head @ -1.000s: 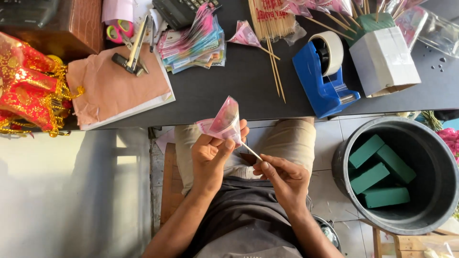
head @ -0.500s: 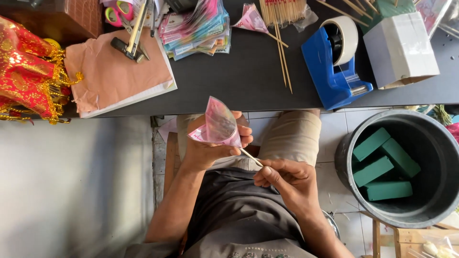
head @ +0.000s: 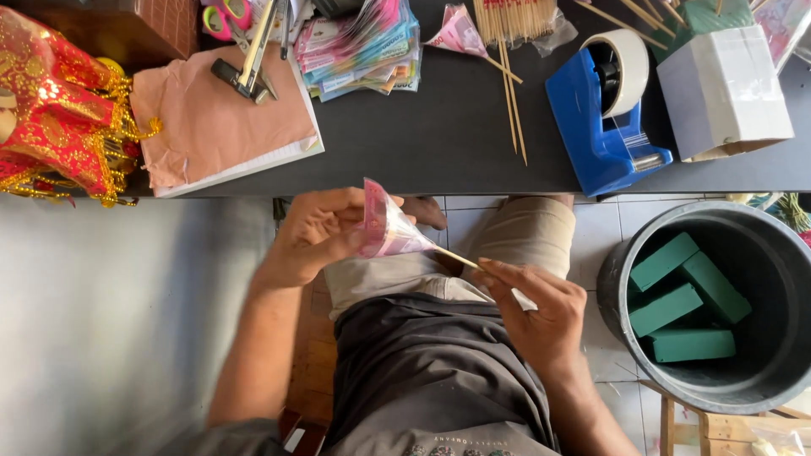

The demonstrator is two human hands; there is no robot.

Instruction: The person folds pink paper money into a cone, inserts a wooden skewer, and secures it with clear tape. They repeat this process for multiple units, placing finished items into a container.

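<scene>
The left hand [head: 317, 232] has drawn the pink folded paper-note cone [head: 384, 224] lower and closer to the lap, grip closed around its wide end. The right hand [head: 541, 312] is pinched shut on the thin wooden skewer [head: 460, 259], now pulled further out, so more stick shows beneath the cone's tip. Both sit just below the dark desk [head: 448, 135] edge, the blue tape dispenser [head: 604, 127] untouched.

Your counter [head: 456, 143] lies ahead, the bucket [head: 760, 245] at your right.
On it: tape dispenser [head: 604, 118] right, skewers [head: 511, 93] centre, notepad [head: 224, 127] left.
</scene>
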